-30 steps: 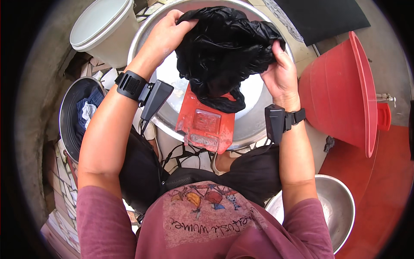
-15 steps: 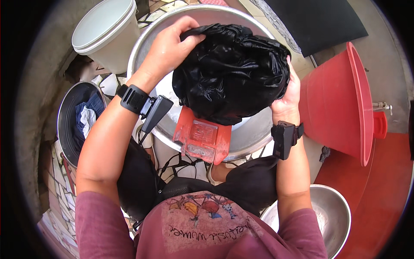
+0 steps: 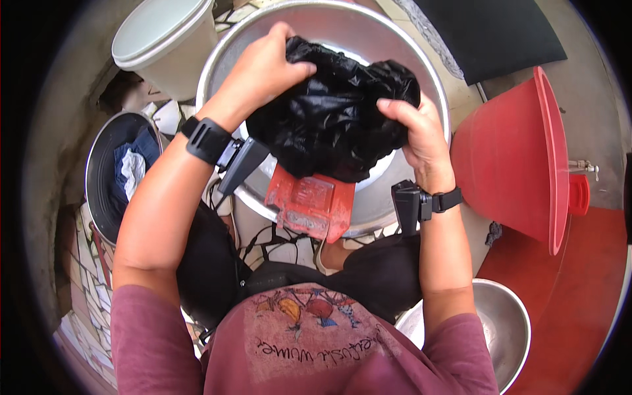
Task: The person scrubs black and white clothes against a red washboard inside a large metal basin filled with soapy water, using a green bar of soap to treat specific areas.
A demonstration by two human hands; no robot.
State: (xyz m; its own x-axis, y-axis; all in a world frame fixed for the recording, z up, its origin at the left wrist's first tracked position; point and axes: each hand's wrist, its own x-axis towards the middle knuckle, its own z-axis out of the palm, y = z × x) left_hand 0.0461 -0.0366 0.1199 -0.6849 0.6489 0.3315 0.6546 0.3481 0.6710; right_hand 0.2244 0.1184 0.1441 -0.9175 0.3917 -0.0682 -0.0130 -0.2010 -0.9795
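Note:
A wet, shiny black garment [image 3: 329, 112] hangs bunched between my two hands, over a wide metal basin [image 3: 431, 72]. My left hand [image 3: 273, 66] grips its upper left edge, thumb on top. On the right side, my right hand [image 3: 421, 131] is closed on the cloth with the thumb pressed across it. Below the garment a red plastic washboard [image 3: 311, 205] leans on the near rim of the basin; its upper part is hidden behind the cloth. What kind of garment it is I cannot tell.
At the left stand a lidded white bucket [image 3: 168, 52] and a dark tub [image 3: 99, 178] holding blue and white clothes [image 3: 135, 168]. A big red tub [image 3: 507, 158] lies tipped at the right, near a tap [image 3: 586, 166]. A smaller metal bowl [image 3: 510, 329] sits by my right elbow.
My right hand has shifted inward and its thumb now lies over the front of the cloth. The garment has become narrower and more bunched, uncovering more of the basin at the right.

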